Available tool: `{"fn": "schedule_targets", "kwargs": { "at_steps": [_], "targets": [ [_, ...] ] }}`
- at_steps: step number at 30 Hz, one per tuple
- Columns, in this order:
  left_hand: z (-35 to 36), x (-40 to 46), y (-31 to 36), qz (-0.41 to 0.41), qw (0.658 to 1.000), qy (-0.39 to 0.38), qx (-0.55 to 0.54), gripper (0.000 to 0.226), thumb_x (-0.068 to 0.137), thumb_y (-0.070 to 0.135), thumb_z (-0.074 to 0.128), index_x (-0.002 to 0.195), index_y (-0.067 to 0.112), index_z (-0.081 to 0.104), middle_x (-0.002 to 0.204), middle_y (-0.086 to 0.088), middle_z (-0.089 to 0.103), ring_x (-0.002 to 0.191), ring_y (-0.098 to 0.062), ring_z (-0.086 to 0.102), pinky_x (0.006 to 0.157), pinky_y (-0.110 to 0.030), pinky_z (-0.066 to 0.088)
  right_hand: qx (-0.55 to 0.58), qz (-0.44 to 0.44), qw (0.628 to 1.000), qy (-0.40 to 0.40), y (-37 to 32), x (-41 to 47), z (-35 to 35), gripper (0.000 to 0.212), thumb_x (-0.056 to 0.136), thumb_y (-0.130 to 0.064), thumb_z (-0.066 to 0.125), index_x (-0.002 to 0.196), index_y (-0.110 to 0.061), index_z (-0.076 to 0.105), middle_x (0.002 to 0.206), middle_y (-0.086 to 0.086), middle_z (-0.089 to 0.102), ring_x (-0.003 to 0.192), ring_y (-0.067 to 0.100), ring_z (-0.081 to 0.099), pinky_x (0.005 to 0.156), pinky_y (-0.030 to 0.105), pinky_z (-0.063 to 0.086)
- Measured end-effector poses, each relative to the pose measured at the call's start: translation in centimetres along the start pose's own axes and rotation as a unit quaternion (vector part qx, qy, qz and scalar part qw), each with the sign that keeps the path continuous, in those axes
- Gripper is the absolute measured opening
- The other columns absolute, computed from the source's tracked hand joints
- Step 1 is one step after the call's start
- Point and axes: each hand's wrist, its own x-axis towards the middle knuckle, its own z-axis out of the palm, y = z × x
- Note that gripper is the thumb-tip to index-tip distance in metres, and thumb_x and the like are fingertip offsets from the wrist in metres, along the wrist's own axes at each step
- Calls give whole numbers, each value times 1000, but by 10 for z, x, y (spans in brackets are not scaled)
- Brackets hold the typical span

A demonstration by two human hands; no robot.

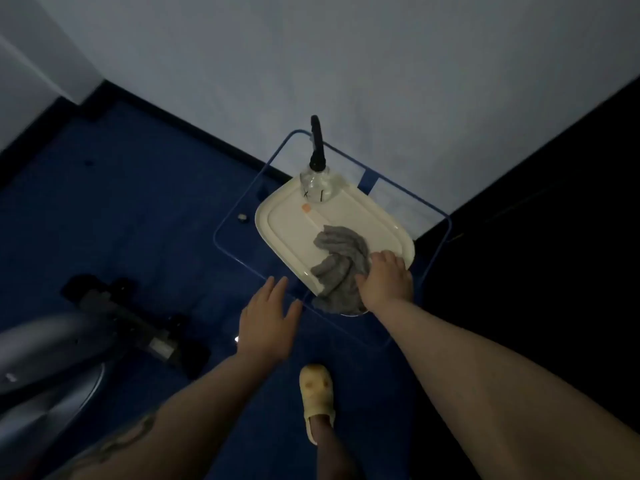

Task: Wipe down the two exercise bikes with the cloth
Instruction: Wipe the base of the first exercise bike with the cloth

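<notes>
Cloth (341, 263) on tray (277, 220), right hand (386, 277) grasping it; left hand (266, 320) released, fingers straight; bottle (317, 187) markings unreadable.

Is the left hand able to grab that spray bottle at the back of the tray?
Probably yes. The left hand is open and holds nothing, and the bare tray lies between it and the spray bottle. The cloth and right hand sit off to the side.

A tray (277, 233) sits on the tabletop (239, 258). A spray bottle (317, 181) stands at the tray's far end, a cloth (337, 265) on its near end. An exercise bike (69, 341) stands left.
</notes>
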Motion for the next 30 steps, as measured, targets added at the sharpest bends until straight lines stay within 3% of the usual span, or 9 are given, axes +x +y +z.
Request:
{"fn": "schedule_targets", "kwargs": {
  "at_steps": [4, 7, 10, 12, 18, 21, 26, 30],
  "targets": [
    [5, 3, -14, -21, 999, 1, -26, 57, 98, 43, 42, 151, 25, 28, 161, 1, 19, 147, -20, 20, 119, -39, 18, -23, 7, 999, 27, -6, 16, 13, 32, 94, -35, 54, 117, -13, 53, 125, 8, 51, 119, 24, 42, 99, 36, 35],
    [4, 1, -23, -36, 999, 8, -35, 57, 98, 43, 42, 150, 25, 29, 161, 1, 20, 147, -20, 21, 120, -40, 19, -16, 8, 999, 44, -11, 18, 20, 18, 97, -24, 51, 110, -12, 55, 119, 9, 57, 112, 24, 49, 95, 36, 40],
    [-7, -5, -31, -55, 998, 11, -29, 56, 99, 43, 41, 150, 24, 29, 161, 0, 20, 147, -21, 21, 120, -40, 19, 22, -13, 998, 57, -17, 9, 13, 11, 98, -20, 48, 98, -11, 54, 105, 11, 62, 93, 24, 57, 78, 38, 48],
    [-17, -15, -36, -69, 997, 16, -21, 56, 99, 42, 40, 150, 23, 29, 161, -1, 20, 146, -21, 22, 119, -40, 19, 22, -58, 996, 69, -26, -7, 3, 15, 98, -25, 49, 96, -11, 53, 99, 9, 63, 86, 22, 58, 69, 36, 48],
    [-52, -69, -49, -117, 992, 39, -19, 57, 100, 42, 38, 152, 21, 26, 161, -2, 18, 146, -24, 23, 118, -41, 22, 2, -211, 974, 88, -75, -84, -18, 17, 94, -30, 55, 98, -14, 56, 96, 4, 63, 88, 21, 58, 70, 32, 42],
    [-68, -102, -67, -138, 987, 72, -35, 57, 100, 41, 37, 152, 21, 26, 161, -2, 20, 146, -22, 24, 118, -41, 22, -1, -288, 955, 67, -105, -125, -14, 20, 93, -33, 56, 103, -15, 57, 97, 2, 63, 89, 20, 59, 72, 34, 46],
    [-74, -179, -123, -211, 967, 129, -64, 56, 99, 42, 37, 151, 23, 26, 160, 0, 22, 144, -22, 28, 117, -39, 24, -31, -409, 912, 23, -159, -192, 10, 21, 93, -36, 53, 105, -19, 56, 100, -2, 62, 92, 18, 58, 74, 32, 43],
    [-61, -261, -184, -291, 936, 162, -111, 56, 99, 42, 38, 151, 24, 26, 160, 1, 21, 144, -20, 26, 118, -37, 23, -78, -519, 851, -23, -203, -252, 40, 20, 95, -36, 51, 108, -22, 55, 103, -4, 62, 92, 15, 58, 76, 30, 46]
  ]
}}
